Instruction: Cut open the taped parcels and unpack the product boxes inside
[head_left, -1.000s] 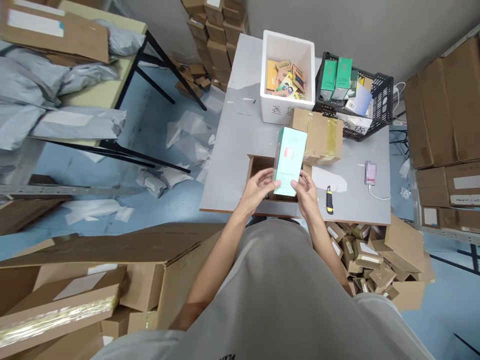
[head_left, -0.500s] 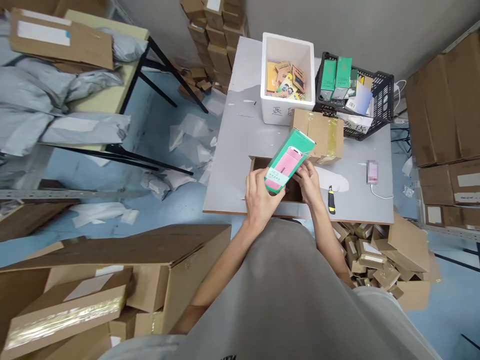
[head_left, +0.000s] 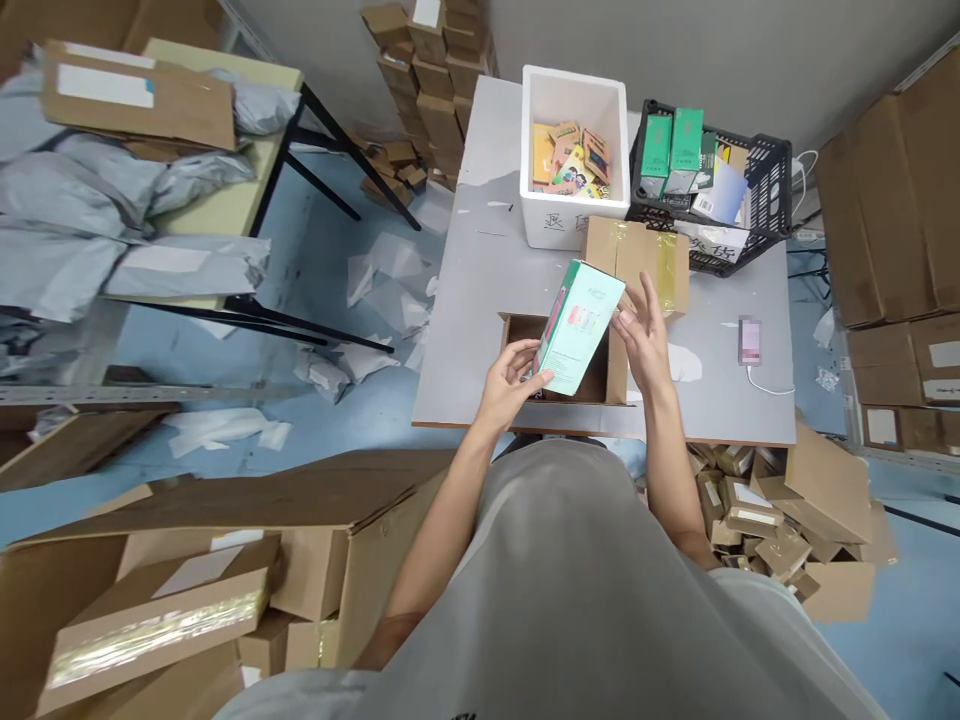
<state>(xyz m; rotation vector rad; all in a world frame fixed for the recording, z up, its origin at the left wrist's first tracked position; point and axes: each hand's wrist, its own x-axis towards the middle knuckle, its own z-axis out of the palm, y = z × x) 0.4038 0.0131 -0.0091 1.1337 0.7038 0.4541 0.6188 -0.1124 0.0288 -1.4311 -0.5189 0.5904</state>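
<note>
My left hand (head_left: 513, 382) grips the lower left edge of a pale green printed product box (head_left: 579, 328), which is tilted above the table. The box's broad face with small pictures and text is turned up, and a sliver of its pink-printed side shows at left. Beside the upper right corner of the box is my right hand (head_left: 643, 335), fingers apart and raised; whether a fingertip touches the box I cannot tell. Beneath the product box, an open cardboard carton (head_left: 616, 372) stands at the table's front edge, partly hidden by it.
On the grey table (head_left: 480, 290) stand a white foam box (head_left: 574, 215) of small packages, a black crate (head_left: 765, 200) holding green boxes, and a taped carton (head_left: 637, 250). A phone (head_left: 749, 341) lies on the right. A big carton (head_left: 397, 530) of parcels is at lower left.
The product box has been turned, so its pale printed face shows instead of the pink one. My right hand has moved up and right, its fingers spreading. The cutter is no longer visible.
</note>
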